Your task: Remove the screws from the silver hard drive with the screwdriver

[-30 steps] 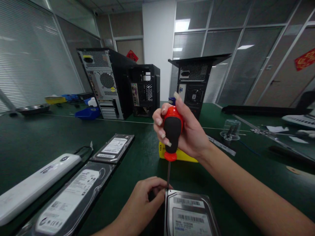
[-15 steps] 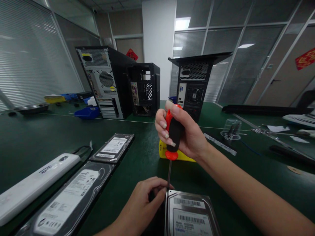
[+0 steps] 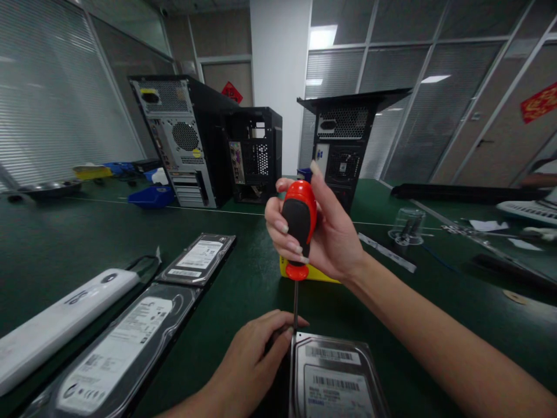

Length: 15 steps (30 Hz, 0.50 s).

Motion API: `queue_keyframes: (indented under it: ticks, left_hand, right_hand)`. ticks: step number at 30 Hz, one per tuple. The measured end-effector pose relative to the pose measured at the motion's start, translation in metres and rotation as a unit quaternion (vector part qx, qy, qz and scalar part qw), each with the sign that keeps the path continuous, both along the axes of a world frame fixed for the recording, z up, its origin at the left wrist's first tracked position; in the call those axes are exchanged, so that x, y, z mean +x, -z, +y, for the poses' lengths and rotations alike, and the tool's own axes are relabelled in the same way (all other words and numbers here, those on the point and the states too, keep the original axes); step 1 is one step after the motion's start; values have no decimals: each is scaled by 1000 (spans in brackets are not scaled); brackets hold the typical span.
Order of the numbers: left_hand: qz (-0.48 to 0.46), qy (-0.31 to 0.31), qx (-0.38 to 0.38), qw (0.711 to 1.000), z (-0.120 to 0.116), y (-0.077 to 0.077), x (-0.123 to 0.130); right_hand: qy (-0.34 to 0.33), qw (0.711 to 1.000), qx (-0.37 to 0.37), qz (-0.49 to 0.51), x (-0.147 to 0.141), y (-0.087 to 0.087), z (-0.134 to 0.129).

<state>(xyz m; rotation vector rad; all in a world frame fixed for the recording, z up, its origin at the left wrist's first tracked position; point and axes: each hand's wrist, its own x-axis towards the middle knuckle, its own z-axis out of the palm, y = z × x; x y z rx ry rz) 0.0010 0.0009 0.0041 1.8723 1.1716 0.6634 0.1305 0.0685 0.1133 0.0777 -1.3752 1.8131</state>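
Note:
My right hand [image 3: 333,241] is wrapped around the red and black handle of a screwdriver [image 3: 298,217], its thumb raised beside the handle's top. The metal shaft points down to the far left corner of a silver hard drive [image 3: 333,354] with white labels. What the tip rests on is hidden. My left hand [image 3: 256,354] has its thumb and forefinger closed at that same corner, around the lower end of the shaft, against the drive's left edge. Its other fingers are curled out of sight.
Two more hard drives [image 3: 198,259] [image 3: 117,348] lie to the left, beside a white power strip [image 3: 69,325]. A yellow object [image 3: 285,270] sits behind my right hand. Computer cases [image 3: 183,136] [image 3: 342,145] stand at the back. Right of my hand are a metal strip [image 3: 387,253] and a clear container [image 3: 408,226].
The screwdriver handle has turned and tilted, with its red end now facing me. My right thumb has lifted off the handle's top. My left hand stays at the drive's corner.

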Motion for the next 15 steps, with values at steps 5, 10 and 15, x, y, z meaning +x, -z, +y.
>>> queue_keyframes:
  ticks: [5,10,15]
  left_hand:
    - [15,9,-8,1000,-2,0,-1]
    - [23,3,-18,1000,-1,9,-2]
    - [-1,6,-12,1000,2,15,-3]
  right_hand:
    - [16,999,-10,-27,-2,0,0]
    - [17,999,-47,-21,-1,3,4]
    - [28,999,-37,5,-4,6,6]
